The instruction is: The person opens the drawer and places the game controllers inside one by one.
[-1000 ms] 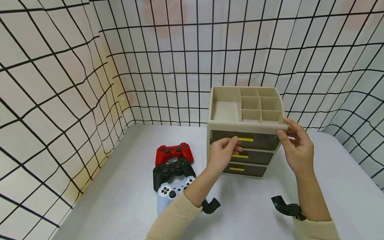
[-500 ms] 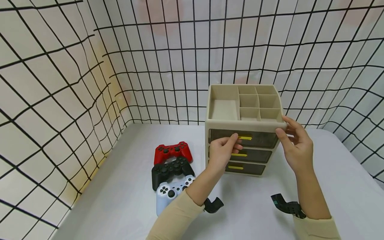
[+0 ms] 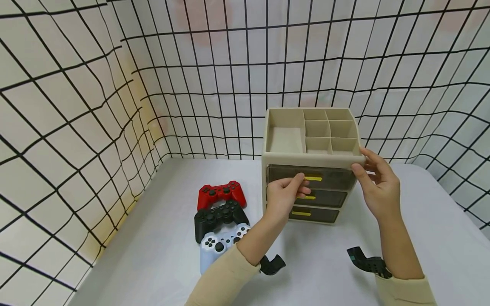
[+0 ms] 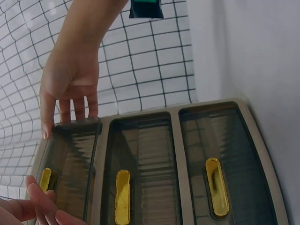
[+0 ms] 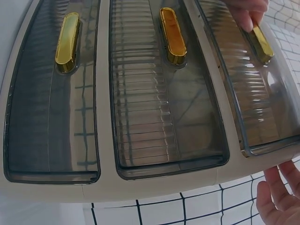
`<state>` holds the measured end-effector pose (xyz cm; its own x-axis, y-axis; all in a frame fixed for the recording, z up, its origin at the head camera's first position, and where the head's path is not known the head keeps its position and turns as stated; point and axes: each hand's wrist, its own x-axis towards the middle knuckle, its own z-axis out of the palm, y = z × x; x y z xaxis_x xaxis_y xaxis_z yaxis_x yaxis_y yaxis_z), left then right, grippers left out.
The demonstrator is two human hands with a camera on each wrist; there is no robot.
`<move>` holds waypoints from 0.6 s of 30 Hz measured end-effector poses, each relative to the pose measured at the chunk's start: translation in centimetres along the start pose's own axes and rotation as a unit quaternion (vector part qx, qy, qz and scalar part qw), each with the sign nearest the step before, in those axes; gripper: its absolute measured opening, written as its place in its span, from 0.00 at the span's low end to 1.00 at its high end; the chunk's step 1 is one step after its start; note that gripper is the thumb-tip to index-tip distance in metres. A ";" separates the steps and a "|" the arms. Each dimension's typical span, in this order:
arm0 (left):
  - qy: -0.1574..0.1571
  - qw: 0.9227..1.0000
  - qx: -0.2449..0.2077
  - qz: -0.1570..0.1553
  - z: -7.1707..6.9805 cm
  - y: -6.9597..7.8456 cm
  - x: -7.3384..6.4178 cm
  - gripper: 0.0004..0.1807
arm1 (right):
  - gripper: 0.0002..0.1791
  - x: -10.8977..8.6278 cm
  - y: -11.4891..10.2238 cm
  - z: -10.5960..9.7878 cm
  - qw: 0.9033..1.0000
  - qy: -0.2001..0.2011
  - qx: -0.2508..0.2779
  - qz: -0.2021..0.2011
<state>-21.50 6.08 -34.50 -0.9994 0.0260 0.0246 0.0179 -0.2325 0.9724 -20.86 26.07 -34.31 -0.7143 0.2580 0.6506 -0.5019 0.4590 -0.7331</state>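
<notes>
L hand (image 3: 282,194) fingers pinch yellow bar handle (image 3: 314,179) of smoky plastic top drawer (image 3: 338,179), ajar; R hand (image 3: 381,190) fingers grip top R corner of beige plastic 3-drawer cabinet (image 3: 306,160) on white counter (image 3: 321,263).

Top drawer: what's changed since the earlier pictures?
The top drawer has eased slightly outward, toward the person, the left hand pinching its yellow handle. Unchanged: the right hand holds the cabinet; the lower drawers look shut, and the controllers lie as before.
</notes>
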 end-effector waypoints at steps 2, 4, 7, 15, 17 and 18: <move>-0.002 1.000 0.009 -0.008 -0.1 0.0 -0.3 0.15 | 0.24 0.0 -0.1 -0.1 1.000 -0.001 -0.008 0.007; -0.005 1.000 0.010 -0.009 -0.2 0.0 -0.5 0.15 | 0.24 -0.1 -0.1 -0.1 1.000 -0.002 -0.010 0.011; -0.008 1.000 0.002 -0.002 -0.3 -0.1 -0.8 0.15 | 0.23 -0.1 -0.1 -0.1 1.000 -0.002 -0.007 0.012; -0.016 1.000 -0.018 0.009 -0.6 -0.1 -1.7 0.15 | 0.23 0.1 -0.1 -0.2 1.000 -0.002 0.003 0.006; -0.018 1.000 -0.017 0.005 -0.7 -0.2 -1.9 0.16 | 0.23 0.1 -0.1 -0.2 1.000 -0.003 0.002 0.008; -0.019 1.000 -0.016 0.003 -0.8 -0.1 -2.1 0.16 | 0.23 0.1 -0.1 -0.2 1.000 -0.003 0.003 0.009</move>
<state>-19.46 5.27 -34.88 -0.9973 0.0618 0.0400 0.0223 -0.2639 0.9643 -20.74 26.20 -34.11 -0.7262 0.2609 0.6360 -0.4916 0.4495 -0.7458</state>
